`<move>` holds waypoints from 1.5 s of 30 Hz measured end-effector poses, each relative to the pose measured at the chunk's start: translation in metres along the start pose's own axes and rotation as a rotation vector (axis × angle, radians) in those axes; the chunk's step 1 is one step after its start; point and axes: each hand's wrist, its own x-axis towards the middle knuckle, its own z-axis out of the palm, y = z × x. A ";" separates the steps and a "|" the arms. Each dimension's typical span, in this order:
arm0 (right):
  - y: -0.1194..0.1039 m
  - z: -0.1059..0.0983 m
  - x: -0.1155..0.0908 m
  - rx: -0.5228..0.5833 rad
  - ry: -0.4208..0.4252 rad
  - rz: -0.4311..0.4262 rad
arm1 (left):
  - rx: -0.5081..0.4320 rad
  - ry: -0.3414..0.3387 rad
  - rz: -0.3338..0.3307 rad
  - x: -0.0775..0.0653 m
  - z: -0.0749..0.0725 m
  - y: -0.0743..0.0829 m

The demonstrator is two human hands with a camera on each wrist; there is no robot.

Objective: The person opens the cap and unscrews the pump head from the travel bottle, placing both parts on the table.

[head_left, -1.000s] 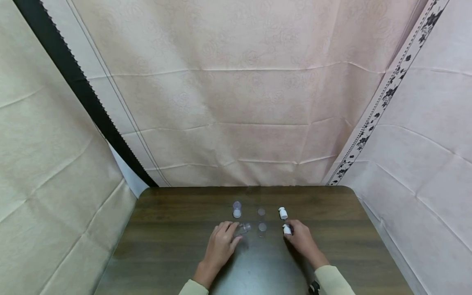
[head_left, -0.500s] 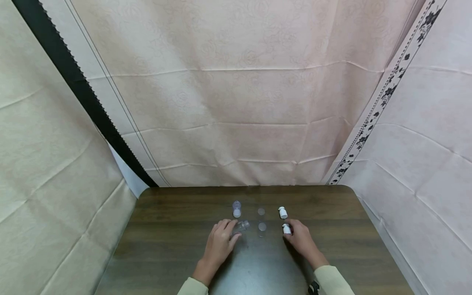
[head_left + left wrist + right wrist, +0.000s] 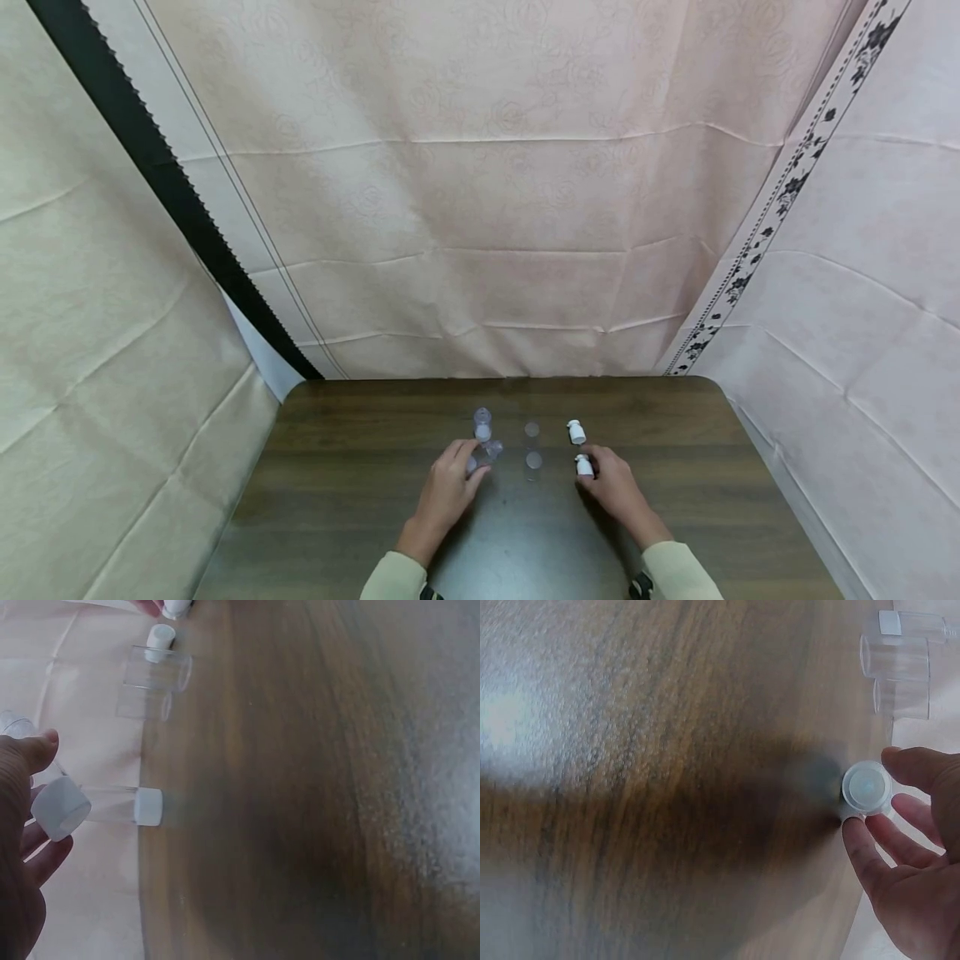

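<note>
My left hand holds a small clear bottle between thumb and fingers. The bottle tilts, its neck pointing away to the right; its white base faces the left wrist camera. Just beyond it stands another clear bottle with a white base, partly overlapped by the held one. On the right, my right hand has thumb and fingers around a white pump top at the tabletop. The pump's round underside shows in the right wrist view. A second white pump top lies behind it.
Two clear cylindrical covers, a far one and a near one, sit between the hands. Everything is on a dark wooden table. Pale cloth hangs behind the far edge and at both sides.
My left hand has shifted slightly away from me, and its bottle has turned so the neck points farther back, close to the standing bottle. The right hand has barely moved.
</note>
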 end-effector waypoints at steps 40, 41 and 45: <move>-0.011 -0.024 -0.025 0.041 0.093 -0.008 | -0.238 -0.093 -0.330 -0.005 0.048 -0.016; -0.011 -0.025 -0.025 0.040 0.104 -0.012 | -0.239 -0.099 -0.334 -0.005 0.047 -0.016; -0.013 -0.025 -0.025 0.020 0.158 -0.057 | -0.224 -0.108 -0.316 -0.008 0.041 -0.016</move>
